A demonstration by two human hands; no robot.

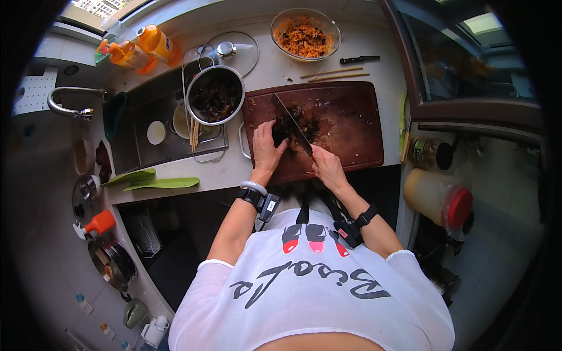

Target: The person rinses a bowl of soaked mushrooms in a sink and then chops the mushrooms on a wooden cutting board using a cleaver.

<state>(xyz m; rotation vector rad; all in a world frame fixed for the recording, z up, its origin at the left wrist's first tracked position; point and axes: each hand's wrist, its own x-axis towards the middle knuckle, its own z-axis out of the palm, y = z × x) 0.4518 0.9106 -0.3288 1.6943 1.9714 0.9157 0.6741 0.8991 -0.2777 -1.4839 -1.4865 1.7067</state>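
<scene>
My right hand (pixel 327 166) grips the handle of a kitchen knife (pixel 293 120), its broad blade slanting up and left across dark chopped food (pixel 307 123). The food lies in a loose heap on a dark red-brown wooden cutting board (pixel 351 127). On the board's left part, my left hand (pixel 268 145) rests its fingertips against the heap, thumb and fingers apart, left of the blade. A metal pot (pixel 215 94) holding more dark strips stands up and left of the board. Beyond the board lie chopsticks (pixel 338 78) and a small black-handled knife (pixel 360 59).
A glass bowl of orange shredded food (pixel 306 35) and a glass lid (pixel 229 55) are behind. The sink (pixel 145 131) with its tap (pixel 70 103) is at left. Green peeled stalks (pixel 162 183) lie along the counter's front edge. An opened cabinet door (pixel 478 114) juts in at right.
</scene>
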